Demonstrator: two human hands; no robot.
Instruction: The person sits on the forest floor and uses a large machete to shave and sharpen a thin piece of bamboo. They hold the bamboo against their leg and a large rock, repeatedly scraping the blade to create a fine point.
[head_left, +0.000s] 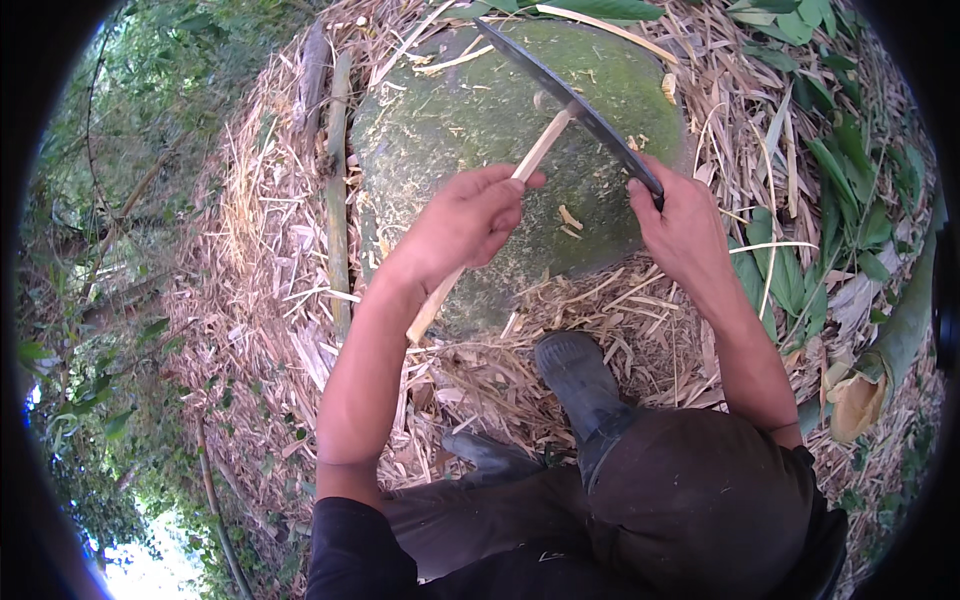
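Note:
My left hand (470,215) is closed around a pale split strip of wood (545,143), whose lower end sticks out below my wrist. In my right hand (682,218) is the handle end of a long dark machete (545,75), its blade slanting up to the left. The blade meets the strip near the strip's upper end. Both are held above a large mossy rock (440,130) with pale shavings scattered over its top.
Dry leaves and pale shavings (480,385) cover the ground around the rock. A bamboo pole (340,190) lies along its left side. Green leaves (780,270) and a thick cut stem (880,375) are at the right. My boots (575,370) stand close below the rock.

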